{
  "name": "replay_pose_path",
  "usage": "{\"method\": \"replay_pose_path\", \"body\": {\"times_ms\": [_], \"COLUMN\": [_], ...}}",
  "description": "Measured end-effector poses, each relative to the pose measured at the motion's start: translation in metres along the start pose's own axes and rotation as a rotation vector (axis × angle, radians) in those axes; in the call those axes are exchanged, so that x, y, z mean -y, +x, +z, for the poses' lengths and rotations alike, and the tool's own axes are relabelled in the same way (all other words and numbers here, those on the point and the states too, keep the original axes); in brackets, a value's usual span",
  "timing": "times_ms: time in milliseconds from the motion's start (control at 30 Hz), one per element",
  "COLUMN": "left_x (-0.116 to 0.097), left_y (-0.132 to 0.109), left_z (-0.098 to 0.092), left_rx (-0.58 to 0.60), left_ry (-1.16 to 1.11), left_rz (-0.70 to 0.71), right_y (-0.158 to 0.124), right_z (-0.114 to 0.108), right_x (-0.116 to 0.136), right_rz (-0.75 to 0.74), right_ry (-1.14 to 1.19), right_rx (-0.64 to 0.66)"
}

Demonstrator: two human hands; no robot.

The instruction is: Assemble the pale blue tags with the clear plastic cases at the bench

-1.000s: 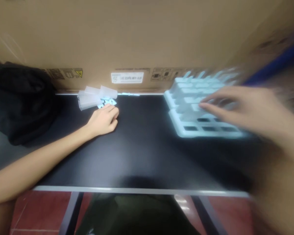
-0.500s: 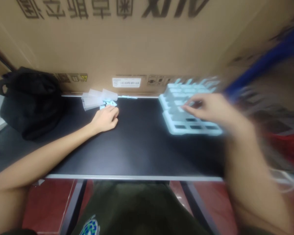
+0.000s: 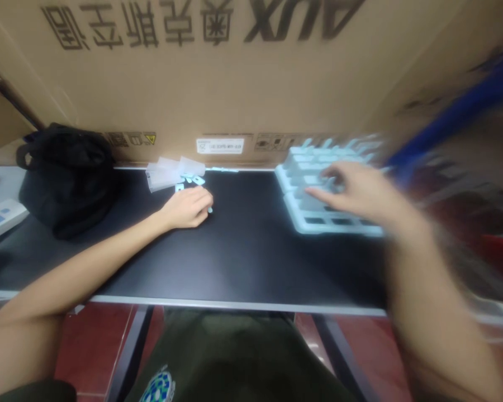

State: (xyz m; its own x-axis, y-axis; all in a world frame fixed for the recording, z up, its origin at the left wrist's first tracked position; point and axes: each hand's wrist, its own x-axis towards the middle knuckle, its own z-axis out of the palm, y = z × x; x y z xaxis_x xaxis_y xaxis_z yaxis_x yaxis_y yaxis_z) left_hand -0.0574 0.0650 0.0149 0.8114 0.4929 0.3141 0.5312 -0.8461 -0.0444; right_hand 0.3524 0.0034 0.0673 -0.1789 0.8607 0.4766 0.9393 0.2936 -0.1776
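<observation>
My L hand (image 3: 188, 207) is curled round small blue pc. (image 3: 210, 210); R hand (image 3: 354, 185), fingers parted, is over lt-blue rack (image 3: 305, 226) on R of black worktop (image 3: 243, 251). Behind: big cardboard box (image 3: 235, 89). Black bag (image 3: 67, 184) at L, red floor (image 3: 92, 346) below.

We see an indoor scene of moderate brightness, where soft light, seemingly from above, leaves a pale sheen on the black tabletop (image 3: 238, 257) and a small glare on the red floor (image 3: 316, 353), while the black bag (image 3: 71, 187) loses its folds in darkness. The left hand (image 3: 188, 206) looks fairly clear to us, but the right hand (image 3: 352, 190) is soft, and its forearm and the blue bar (image 3: 456, 117) are strongly smeared. Toward the corners we notice wide-angle stretching, and the label (image 3: 220, 146) is hardly readable.
</observation>
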Motion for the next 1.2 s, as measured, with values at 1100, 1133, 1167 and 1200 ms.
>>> {"method": "replay_pose_path", "body": {"times_ms": [1100,1133,1167,1200], "left_x": [0.003,-0.003,-0.008,-0.012], "left_y": [-0.007,-0.005,-0.002,-0.001], "left_z": [-0.003,0.002,0.006,0.01], "left_rx": [-0.39,-0.406,-0.421,-0.438], "left_ry": [-0.353,-0.472,-0.593,-0.71], "left_rz": [-0.498,-0.491,-0.483,-0.475], "right_y": [0.03,0.031,0.031,0.032], "right_z": [0.129,0.129,0.128,0.128], "right_x": [0.142,0.14,0.138,0.136], "right_rz": [-0.329,-0.312,-0.298,-0.287], "right_ry": [0.343,0.384,0.416,0.436], "right_rx": [0.249,0.253,0.257,0.258]}}
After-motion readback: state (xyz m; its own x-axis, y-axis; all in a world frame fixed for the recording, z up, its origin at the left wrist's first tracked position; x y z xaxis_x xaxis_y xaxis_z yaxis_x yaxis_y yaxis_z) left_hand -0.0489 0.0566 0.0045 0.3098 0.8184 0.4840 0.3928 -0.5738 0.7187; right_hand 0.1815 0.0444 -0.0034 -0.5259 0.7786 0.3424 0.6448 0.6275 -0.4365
